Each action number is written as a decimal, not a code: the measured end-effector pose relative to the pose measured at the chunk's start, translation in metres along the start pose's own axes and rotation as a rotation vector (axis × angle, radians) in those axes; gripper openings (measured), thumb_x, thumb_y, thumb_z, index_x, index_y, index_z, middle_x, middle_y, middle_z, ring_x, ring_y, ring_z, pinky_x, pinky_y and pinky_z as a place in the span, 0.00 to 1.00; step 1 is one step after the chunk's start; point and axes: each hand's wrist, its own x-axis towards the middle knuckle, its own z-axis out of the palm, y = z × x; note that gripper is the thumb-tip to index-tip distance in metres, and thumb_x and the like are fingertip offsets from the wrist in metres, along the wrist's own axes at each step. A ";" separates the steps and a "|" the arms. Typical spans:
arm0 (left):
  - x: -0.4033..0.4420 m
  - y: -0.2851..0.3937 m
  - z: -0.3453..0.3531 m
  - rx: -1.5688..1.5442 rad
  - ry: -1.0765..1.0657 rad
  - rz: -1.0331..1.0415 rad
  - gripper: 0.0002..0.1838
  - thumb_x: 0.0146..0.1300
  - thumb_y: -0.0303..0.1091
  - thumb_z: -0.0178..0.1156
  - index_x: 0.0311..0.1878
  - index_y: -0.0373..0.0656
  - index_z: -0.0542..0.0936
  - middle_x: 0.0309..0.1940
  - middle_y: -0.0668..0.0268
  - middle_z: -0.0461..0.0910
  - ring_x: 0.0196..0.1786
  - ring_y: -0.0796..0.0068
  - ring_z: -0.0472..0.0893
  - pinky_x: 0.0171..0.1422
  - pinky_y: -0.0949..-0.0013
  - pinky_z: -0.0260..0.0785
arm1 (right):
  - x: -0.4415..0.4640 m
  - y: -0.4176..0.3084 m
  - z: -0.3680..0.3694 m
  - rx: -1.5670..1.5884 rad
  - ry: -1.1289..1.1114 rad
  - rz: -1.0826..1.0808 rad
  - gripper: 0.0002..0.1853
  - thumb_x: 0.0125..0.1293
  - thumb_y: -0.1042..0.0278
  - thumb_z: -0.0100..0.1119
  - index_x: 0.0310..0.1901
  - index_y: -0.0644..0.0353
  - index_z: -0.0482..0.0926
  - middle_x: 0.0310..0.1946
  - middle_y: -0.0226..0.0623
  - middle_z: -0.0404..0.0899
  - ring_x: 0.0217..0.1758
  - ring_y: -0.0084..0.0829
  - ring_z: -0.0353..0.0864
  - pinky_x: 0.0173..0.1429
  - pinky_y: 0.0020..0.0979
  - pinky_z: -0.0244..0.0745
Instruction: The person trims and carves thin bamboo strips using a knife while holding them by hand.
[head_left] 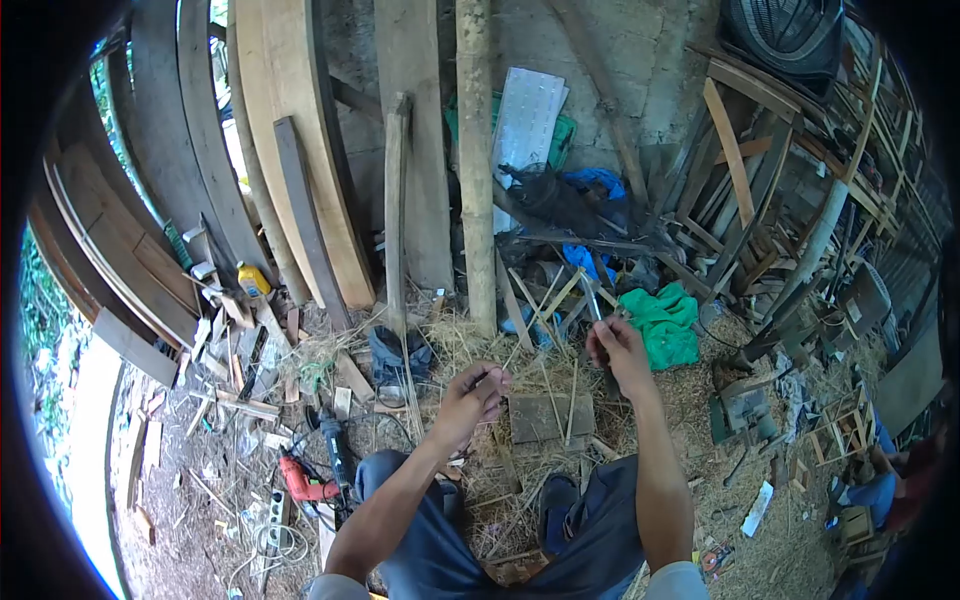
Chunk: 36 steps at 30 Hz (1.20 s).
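Note:
My right hand is closed round the handle of a knife, whose pale blade points up and slightly left. My left hand is held up in front of my left knee with its fingers curled together; whatever they pinch is too small to make out. Thin bamboo strips stand and lean between and beyond my two hands. Below them a flat wooden board lies on the straw-covered ground.
A red power drill and a power strip lie at the left. Planks and a bamboo post stand ahead. Green cloth lies beyond my right hand. Another person is at the far right.

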 end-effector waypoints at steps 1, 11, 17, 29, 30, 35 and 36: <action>0.001 -0.001 0.000 0.041 0.010 0.047 0.10 0.71 0.36 0.50 0.41 0.38 0.74 0.21 0.74 0.62 0.22 0.84 0.60 0.26 0.78 0.54 | -0.003 0.000 0.010 -0.025 -0.015 -0.069 0.13 0.69 0.60 0.52 0.33 0.61 0.74 0.20 0.26 0.70 0.18 0.16 0.65 0.21 0.19 0.60; -0.007 -0.011 0.006 0.055 0.080 0.155 0.10 0.70 0.37 0.51 0.41 0.40 0.75 0.18 0.76 0.62 0.20 0.87 0.59 0.24 0.80 0.52 | -0.064 -0.001 0.085 -0.719 0.142 -0.607 0.10 0.67 0.63 0.53 0.39 0.61 0.78 0.23 0.45 0.77 0.24 0.42 0.77 0.28 0.37 0.68; -0.045 -0.020 0.008 0.192 0.082 0.222 0.09 0.70 0.35 0.51 0.42 0.41 0.76 0.17 0.76 0.64 0.18 0.88 0.60 0.21 0.79 0.50 | -0.102 -0.016 0.100 -0.708 0.042 -0.743 0.14 0.66 0.66 0.54 0.53 0.55 0.74 0.20 0.41 0.76 0.17 0.39 0.74 0.21 0.36 0.65; -0.118 -0.029 0.003 0.173 0.147 0.165 0.10 0.70 0.36 0.50 0.42 0.40 0.77 0.16 0.77 0.61 0.17 0.87 0.57 0.20 0.78 0.47 | -0.134 -0.002 0.112 -0.703 -0.270 -0.739 0.17 0.65 0.72 0.53 0.56 0.51 0.74 0.38 0.39 0.78 0.22 0.35 0.76 0.26 0.34 0.69; -0.124 -0.033 0.004 0.232 0.184 0.171 0.10 0.70 0.36 0.50 0.42 0.40 0.77 0.16 0.76 0.61 0.18 0.88 0.57 0.21 0.79 0.48 | -0.139 -0.001 0.112 -0.701 -0.257 -0.723 0.16 0.64 0.72 0.54 0.54 0.52 0.75 0.38 0.38 0.78 0.23 0.34 0.76 0.27 0.33 0.69; -0.140 -0.061 -0.006 0.434 0.255 0.372 0.11 0.70 0.36 0.50 0.43 0.40 0.78 0.18 0.76 0.64 0.22 0.88 0.61 0.26 0.80 0.53 | -0.156 0.000 0.115 -0.615 -0.211 -0.599 0.15 0.65 0.72 0.55 0.54 0.57 0.72 0.35 0.38 0.79 0.22 0.29 0.74 0.27 0.30 0.69; -0.148 -0.057 -0.004 0.474 0.278 0.370 0.11 0.70 0.35 0.50 0.43 0.39 0.78 0.21 0.75 0.67 0.25 0.87 0.63 0.30 0.79 0.56 | -0.160 -0.001 0.119 -0.486 -0.166 -0.509 0.15 0.66 0.72 0.55 0.55 0.59 0.72 0.33 0.39 0.80 0.22 0.27 0.74 0.27 0.29 0.68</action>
